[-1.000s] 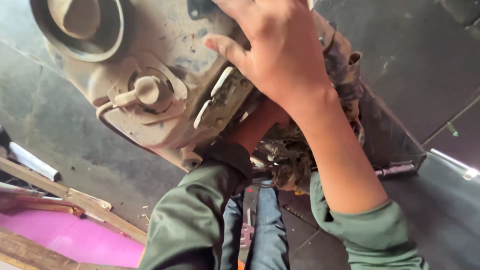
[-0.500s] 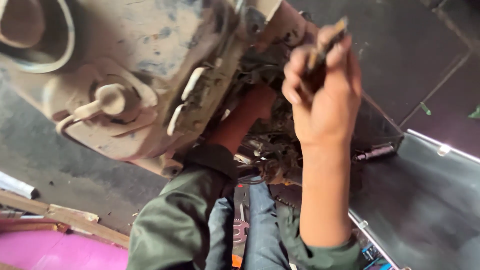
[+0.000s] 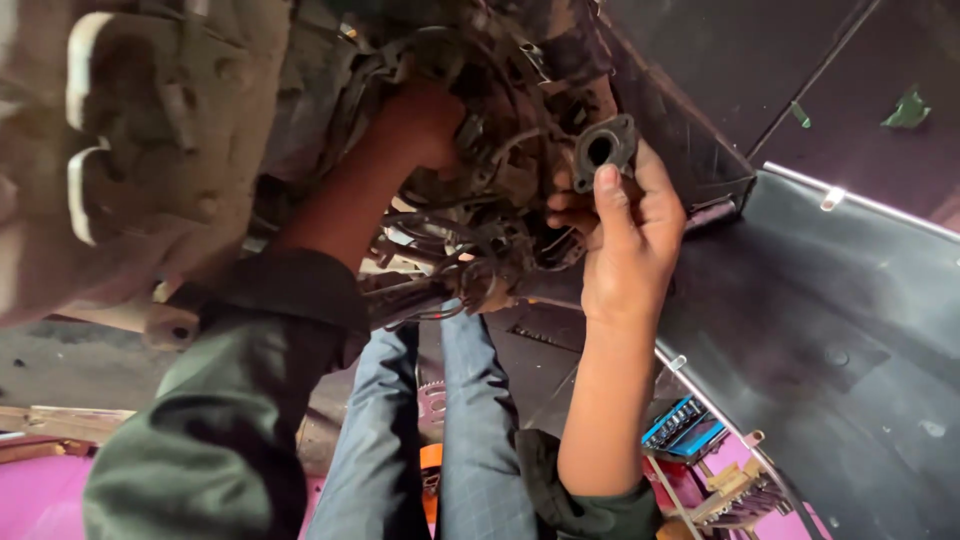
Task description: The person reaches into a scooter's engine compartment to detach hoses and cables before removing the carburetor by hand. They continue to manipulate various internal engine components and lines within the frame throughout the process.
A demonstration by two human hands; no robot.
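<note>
Among engine wiring (image 3: 470, 230), left hand (image 3: 420, 125), grip hidden; right hand (image 3: 625, 240) pinching flanged pipe piece (image 3: 603, 150).

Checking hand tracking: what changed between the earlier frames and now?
The right hand left the top of the pale engine casing, moved to the right and now holds a dark ring-shaped flanged part in its fingers. The left hand stayed reached into the tangle of cables.

Dark tiled floor (image 3: 830, 70), pink board (image 3: 30, 500), wooden planks (image 3: 50, 420)

Head view, looking down, close to hands (image 3: 630, 240)
</note>
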